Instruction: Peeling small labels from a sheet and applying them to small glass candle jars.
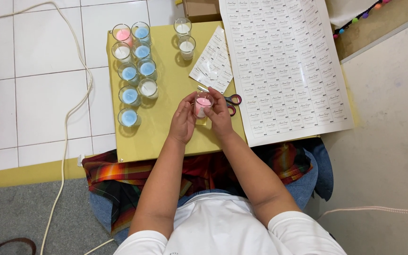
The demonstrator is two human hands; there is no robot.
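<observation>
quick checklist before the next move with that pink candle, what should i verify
1. Grip: left hand and right hand both hold the pink candle glass from the sides: ok.
2. Glass upright, wax facing up: ok.
3. Label on the glass straight: cannot tell, fingers hide the wall.
4. Scissors out of the way: not ok, they lie right behind the right hand, touching or nearly so.
5. Label supply at hand: ok, small label strip and big label sheet lie beside the hands.
6. Room on the yellow table near the candle rows to set it down: ok.
</observation>
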